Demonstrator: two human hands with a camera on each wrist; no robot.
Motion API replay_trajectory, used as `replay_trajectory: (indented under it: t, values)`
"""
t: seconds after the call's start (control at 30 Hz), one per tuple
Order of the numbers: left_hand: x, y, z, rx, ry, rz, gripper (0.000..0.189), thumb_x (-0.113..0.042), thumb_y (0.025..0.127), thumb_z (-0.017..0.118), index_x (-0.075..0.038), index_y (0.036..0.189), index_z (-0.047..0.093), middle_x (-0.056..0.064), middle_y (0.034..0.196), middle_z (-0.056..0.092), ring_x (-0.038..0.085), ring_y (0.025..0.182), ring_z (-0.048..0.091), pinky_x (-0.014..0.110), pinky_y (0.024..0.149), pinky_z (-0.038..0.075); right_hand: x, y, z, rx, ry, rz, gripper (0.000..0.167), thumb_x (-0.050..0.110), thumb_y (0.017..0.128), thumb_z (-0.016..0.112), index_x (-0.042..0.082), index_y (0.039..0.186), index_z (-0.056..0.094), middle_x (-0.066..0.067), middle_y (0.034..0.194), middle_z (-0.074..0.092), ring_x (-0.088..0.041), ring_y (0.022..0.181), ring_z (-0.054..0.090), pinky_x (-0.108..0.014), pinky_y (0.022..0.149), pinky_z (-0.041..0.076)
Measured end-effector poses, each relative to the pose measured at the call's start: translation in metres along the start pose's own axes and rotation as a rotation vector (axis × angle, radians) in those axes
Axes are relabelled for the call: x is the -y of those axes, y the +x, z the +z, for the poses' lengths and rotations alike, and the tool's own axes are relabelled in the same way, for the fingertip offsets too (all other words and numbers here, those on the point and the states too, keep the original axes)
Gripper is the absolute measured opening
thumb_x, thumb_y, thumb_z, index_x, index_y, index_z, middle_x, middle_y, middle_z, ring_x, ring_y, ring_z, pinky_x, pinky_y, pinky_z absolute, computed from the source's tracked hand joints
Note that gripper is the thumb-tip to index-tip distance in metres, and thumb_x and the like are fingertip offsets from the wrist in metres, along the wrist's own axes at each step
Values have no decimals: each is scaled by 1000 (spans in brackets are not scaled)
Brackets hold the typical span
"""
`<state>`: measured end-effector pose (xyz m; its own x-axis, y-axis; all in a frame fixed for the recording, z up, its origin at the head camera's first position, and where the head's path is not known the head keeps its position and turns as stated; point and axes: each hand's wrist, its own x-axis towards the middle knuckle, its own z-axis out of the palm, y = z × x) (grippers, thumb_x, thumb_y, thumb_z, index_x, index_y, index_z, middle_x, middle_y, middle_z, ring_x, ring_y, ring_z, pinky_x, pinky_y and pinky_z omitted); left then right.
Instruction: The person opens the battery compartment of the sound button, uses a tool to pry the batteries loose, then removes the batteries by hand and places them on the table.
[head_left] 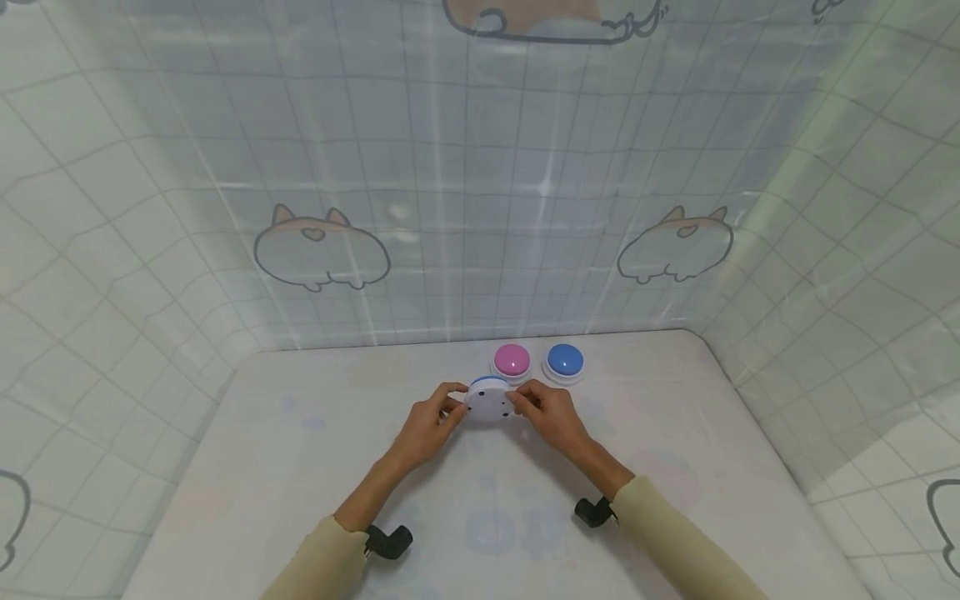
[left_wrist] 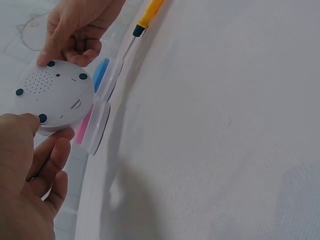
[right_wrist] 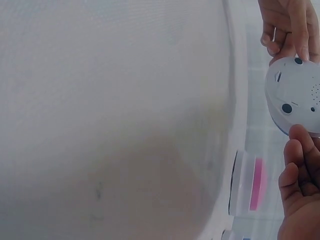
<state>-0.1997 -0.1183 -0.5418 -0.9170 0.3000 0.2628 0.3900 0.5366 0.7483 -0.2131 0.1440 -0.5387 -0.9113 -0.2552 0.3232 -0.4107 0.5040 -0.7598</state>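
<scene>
Left grip (head_left: 426, 429): pinching the disc's (head_left: 489, 406) edge
Right grip (head_left: 555, 415): pinching its opposite edge
Pink button (head_left: 512, 359): standing behind, disc partly blocking it
Blue button (head_left: 565, 359): sitting beside pink
Yellow tool (left_wrist: 149, 14): lying near blue

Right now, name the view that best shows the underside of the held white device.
The left wrist view: the white device appears large there, its four dark feet and small holes clear. The head view shows it small; the right wrist view cuts it off at the frame's edge.
</scene>
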Motion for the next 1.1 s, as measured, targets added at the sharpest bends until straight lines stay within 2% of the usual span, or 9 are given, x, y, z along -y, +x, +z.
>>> replay_trajectory:
  t: [0.13,0.27,0.4,0.63,0.87,1.0,1.1]
  values:
    - [0,-1,2,0,0,-4,30,-28,103,59,-26,133,56,-7,98,75,8,81,61,29,76,51,0,1,0,7,12,10,22,47,98,61,26,98,67,10,78,65,-10,72,61,-25,58,50]
    - [1,0,2,6,-8,4,31,-29,103,58,-25,133,56,-3,97,75,8,79,61,28,75,51,1,1,-1,9,14,14,23,46,99,61,23,100,67,7,79,66,-10,72,60,-25,59,50]
    - [1,1,2,17,-19,-3,31,-30,103,58,-24,134,55,1,97,76,9,78,61,28,74,50,1,2,-1,1,-2,11,22,43,98,63,22,101,67,10,79,64,-11,71,58,-25,60,50]
    - [0,1,2,21,-16,7,34,-29,104,56,-23,137,52,1,96,76,7,77,60,27,73,50,2,3,1,3,-48,11,19,35,98,68,18,107,66,12,79,64,-10,72,56,-24,61,48]
    - [-2,0,3,49,-16,19,39,-26,106,53,-18,143,44,6,92,75,7,71,58,26,70,48,5,2,3,32,-66,-4,33,26,95,72,14,124,60,10,84,63,-9,74,55,-25,68,48]
    - [-3,0,4,56,-1,21,42,-25,106,53,-16,145,41,6,93,75,7,73,59,27,72,50,6,1,4,31,-66,-20,36,23,94,72,13,126,58,9,84,62,-9,74,55,-25,67,48]
    - [-5,0,3,57,3,23,48,-23,103,59,-18,147,39,1,92,74,6,76,61,27,73,51,6,3,4,37,-66,-22,36,22,94,72,14,126,57,9,84,62,-9,74,55,-25,68,48]
